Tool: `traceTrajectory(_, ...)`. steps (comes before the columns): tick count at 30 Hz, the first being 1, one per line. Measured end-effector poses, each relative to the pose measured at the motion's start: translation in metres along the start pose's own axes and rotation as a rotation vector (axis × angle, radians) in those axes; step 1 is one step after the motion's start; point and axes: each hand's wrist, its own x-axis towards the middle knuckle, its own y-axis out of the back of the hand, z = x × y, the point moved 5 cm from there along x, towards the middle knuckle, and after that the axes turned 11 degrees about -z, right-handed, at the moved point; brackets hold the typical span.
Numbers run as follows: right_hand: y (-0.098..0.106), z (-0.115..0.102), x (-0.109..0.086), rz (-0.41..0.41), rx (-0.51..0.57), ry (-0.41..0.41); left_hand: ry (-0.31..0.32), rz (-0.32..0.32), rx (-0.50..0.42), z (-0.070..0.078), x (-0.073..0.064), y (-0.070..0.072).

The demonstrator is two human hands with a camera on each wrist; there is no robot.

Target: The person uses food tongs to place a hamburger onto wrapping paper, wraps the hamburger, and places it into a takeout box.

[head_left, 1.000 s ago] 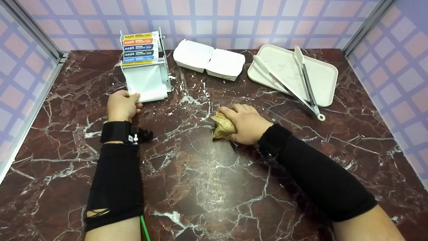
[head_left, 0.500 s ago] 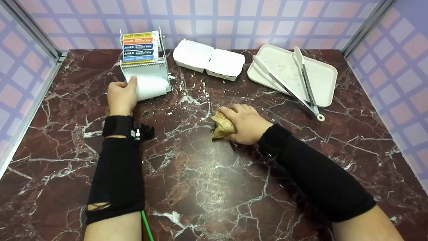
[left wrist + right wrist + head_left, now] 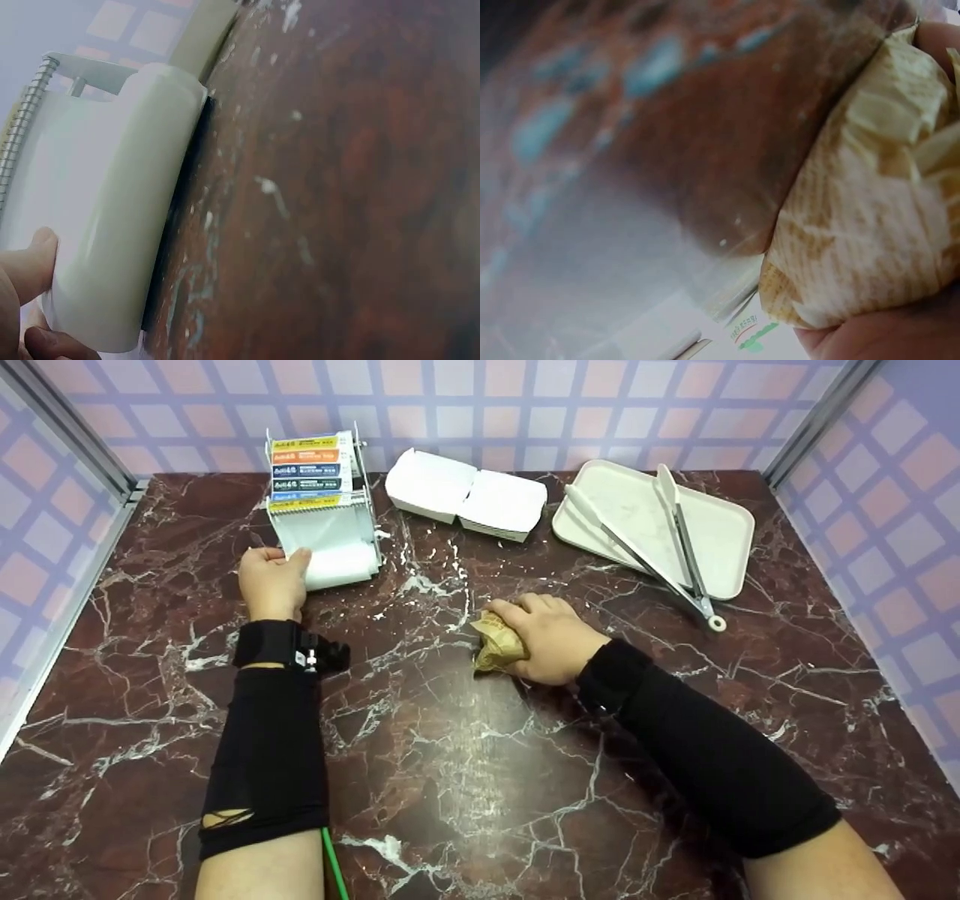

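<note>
Roll [image 3: 341,568], left hand [image 3: 271,583] at edge — gap, right hand [image 3: 555,639] gripping parcel [image 3: 499,642]

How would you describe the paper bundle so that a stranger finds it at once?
On the dark marbled table, find the person's right hand. This hand grips a crumpled, golden-brown paper bundle. Unlike the white open box and pale tray farther back, it shows rows of small brown print.

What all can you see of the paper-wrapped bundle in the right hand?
The paper-wrapped bundle looks like crumpled tan paper printed with rows of brown marks, its pointed folds facing left in the head view. It sits at the dark marbled tabletop, near the middle, gripped by the right hand. Any contents are hidden.
</note>
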Motion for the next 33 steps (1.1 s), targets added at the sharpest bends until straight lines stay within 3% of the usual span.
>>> traceTrajectory(11,-0.002,-0.001,0.000,-0.001,-0.014,0.001,0.017,-0.008,0.187,0.000,-0.003,0.004)
traceTrajectory(15,-0.002,-0.002,0.000,-0.004,-0.017,0.001,0.022,0.007,0.265,0.009,-0.011,0.011)
traceTrajectory(20,0.000,-0.002,-0.001,0.002,-0.014,0.006,-0.041,0.095,0.226,0.039,-0.023,0.021)
traceTrajectory(24,0.002,-0.001,-0.002,0.010,-0.010,0.003,-0.083,0.107,0.189,0.059,-0.023,0.018)
traceTrajectory(29,0.001,-0.001,-0.001,0.012,-0.011,0.001,-0.092,0.129,0.179,0.063,-0.015,0.014)
traceTrajectory(33,0.000,-0.001,-0.001,0.011,-0.015,0.001,-0.096,0.152,0.096,0.059,-0.009,0.014)
